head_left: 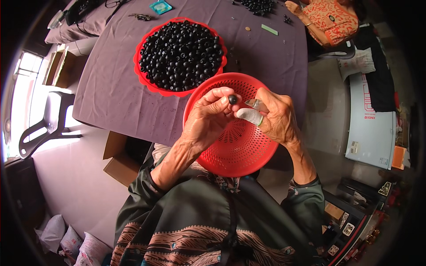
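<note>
My left hand (206,116) pinches a small black ball (232,99) between thumb and fingertips. Close beside it, my right hand (280,116) is closed around a small metal blade (256,104), whose tip points toward the ball. A white cover (250,116) sits on the right thumb. Both hands are over a red perforated colander (255,165) at my lap, and a few dark specks show inside it. Beyond the left hand, a red scalloped bowl (138,73) on the table is heaped with black balls (182,53), some showing pale or hollow ends.
The table has a purple-grey cloth (117,88). More black pieces (257,5) lie at its far edge, near a green strip (269,29) and a blue packet (160,6). Another person (330,20) sits at the far right. A cardboard box (120,164) stands left of my lap.
</note>
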Available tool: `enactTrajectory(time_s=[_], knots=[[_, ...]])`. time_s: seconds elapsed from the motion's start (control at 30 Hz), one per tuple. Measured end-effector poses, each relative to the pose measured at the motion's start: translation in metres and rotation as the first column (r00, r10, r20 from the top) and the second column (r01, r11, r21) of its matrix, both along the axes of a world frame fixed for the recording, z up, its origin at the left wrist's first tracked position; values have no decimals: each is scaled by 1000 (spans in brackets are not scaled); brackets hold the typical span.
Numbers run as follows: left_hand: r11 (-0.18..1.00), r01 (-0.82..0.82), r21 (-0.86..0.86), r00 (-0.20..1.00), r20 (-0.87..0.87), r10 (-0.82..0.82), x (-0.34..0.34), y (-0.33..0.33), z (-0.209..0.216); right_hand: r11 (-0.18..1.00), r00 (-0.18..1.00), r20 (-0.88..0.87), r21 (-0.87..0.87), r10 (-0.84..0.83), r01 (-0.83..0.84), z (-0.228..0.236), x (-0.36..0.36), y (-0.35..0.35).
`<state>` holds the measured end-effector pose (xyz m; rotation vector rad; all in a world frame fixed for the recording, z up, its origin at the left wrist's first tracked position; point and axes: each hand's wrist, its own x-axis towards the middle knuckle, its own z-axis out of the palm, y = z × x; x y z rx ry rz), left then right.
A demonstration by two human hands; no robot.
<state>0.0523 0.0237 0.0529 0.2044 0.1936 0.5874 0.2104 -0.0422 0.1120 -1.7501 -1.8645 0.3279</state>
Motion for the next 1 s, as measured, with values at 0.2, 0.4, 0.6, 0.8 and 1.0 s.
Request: enactTrajectory(time_s=[0.2, 0.4, 0.6, 0.8, 1.0], knots=[[1000, -25, 8, 991, -131, 26, -1, -2, 6, 998, 998, -46, 48, -32, 34, -2, -12, 7], [1000, -3, 6, 998, -66, 3, 0, 1, -3, 1000, 999, -29, -14, -14, 14, -6, -9, 8], [989, 126, 83, 986, -119, -115, -6, 9, -1, 994, 997, 27, 87, 71, -73, -8, -1, 12], [992, 111, 53, 992, -59, -108, -6, 10, 1, 993, 995, -24, 79, 93, -91, -10, 0, 13], [981, 142, 133, 988, -84, -131, -9, 14, -4, 990, 993, -25, 75, 118, -116, -5, 2, 14]])
